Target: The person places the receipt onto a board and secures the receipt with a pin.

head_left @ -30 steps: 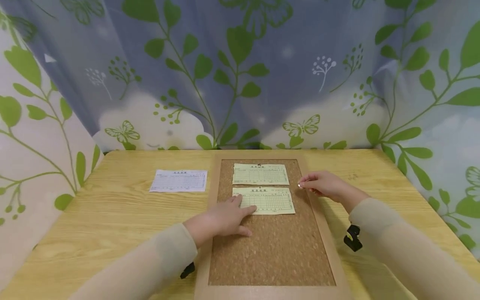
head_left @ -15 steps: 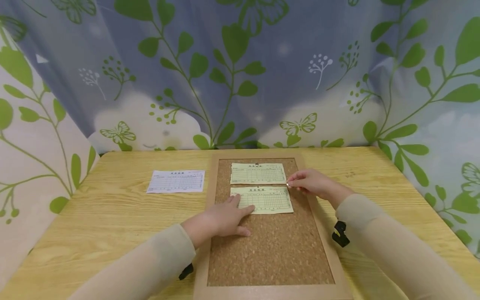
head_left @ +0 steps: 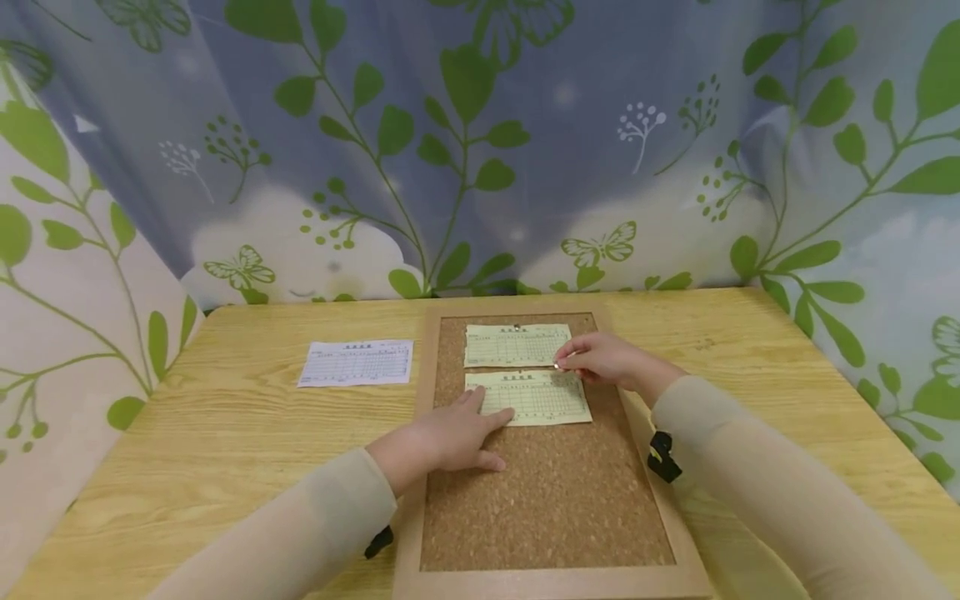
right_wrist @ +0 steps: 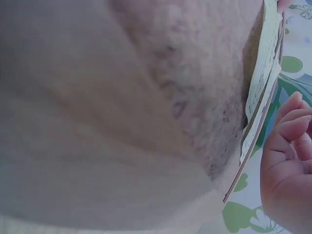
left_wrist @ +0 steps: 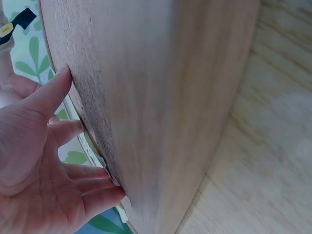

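On a wood-framed cork board [head_left: 547, 508] lie two pale yellow printed slips, one above the other. A small shiny tack [head_left: 517, 327] sits at the top edge of the upper slip [head_left: 510, 348]. My left hand [head_left: 453, 435] rests on the left part of the lower slip [head_left: 551, 404], fingers spread; the left wrist view shows this hand [left_wrist: 44, 161] with straight fingers against the board. My right hand [head_left: 611, 362] pinches a small shiny thumbtack [head_left: 557, 366] over the top edge of the lower slip. In the right wrist view the right hand's [right_wrist: 292, 156] fingers are curled together, the tack hidden.
A white printed slip [head_left: 356, 363] lies on the wooden table [head_left: 247, 433] left of the board. A leaf-patterned curtain [head_left: 480, 167] hangs behind the table and along both sides.
My right hand has moved left with the thumbtack, from beyond the slips' right side to above the lower slip. The left hand stays on the lower slip.
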Motion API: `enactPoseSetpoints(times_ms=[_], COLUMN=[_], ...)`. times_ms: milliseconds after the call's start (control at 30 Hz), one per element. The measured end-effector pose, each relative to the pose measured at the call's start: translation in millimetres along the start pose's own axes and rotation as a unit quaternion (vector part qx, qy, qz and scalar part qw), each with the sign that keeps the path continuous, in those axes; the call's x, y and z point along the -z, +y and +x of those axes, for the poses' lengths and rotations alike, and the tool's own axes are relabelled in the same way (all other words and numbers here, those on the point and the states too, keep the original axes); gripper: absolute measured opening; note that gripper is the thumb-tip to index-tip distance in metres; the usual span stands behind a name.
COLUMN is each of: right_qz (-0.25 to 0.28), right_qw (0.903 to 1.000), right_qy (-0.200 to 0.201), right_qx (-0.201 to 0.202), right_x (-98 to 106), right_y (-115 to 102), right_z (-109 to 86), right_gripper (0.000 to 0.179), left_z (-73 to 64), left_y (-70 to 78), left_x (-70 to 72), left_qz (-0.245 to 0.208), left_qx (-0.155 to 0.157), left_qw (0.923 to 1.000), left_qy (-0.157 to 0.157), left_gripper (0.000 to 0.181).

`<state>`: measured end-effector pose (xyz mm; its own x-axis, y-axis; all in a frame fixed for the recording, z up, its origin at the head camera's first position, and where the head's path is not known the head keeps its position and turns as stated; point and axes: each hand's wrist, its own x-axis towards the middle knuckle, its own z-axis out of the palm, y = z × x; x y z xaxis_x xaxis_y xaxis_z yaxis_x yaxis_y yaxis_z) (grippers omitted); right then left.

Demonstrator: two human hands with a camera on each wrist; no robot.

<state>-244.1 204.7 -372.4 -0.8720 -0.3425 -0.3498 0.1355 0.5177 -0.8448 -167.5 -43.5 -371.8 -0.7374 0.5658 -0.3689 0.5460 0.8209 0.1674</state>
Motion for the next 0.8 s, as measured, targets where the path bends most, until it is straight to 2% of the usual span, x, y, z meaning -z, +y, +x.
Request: enactPoseSetpoints(times_ms=[300, 533, 800], right_qz=[-0.004, -0.031, -0.056], right_qw=[0.9999, 0.9984, 0.9972], right_qy=[-0.013, -0.047, -0.045], right_qx=[-0.003, -0.010, -0.020], right_x=[-8.2, -14.7, -21.3], right_y=[-12.6, -23.0, -30.3], right_z=[12.6, 22.5, 32.7], right_gripper=[0.025, 0.020, 0.017], left_z=[1.2, 2.1, 2.7], left_y=[-0.8, -0.7, -0.8], left_x=[-0.8, 0.4, 0.3], left_qz=[0.003, 0.006, 0.016], left_qx=[0.001, 0.005, 0.003], left_qw=[1.0000, 1.0000, 0.9999], left_qy=[0.002, 0.002, 0.001], left_gripper=[0.072, 0.073, 0.072])
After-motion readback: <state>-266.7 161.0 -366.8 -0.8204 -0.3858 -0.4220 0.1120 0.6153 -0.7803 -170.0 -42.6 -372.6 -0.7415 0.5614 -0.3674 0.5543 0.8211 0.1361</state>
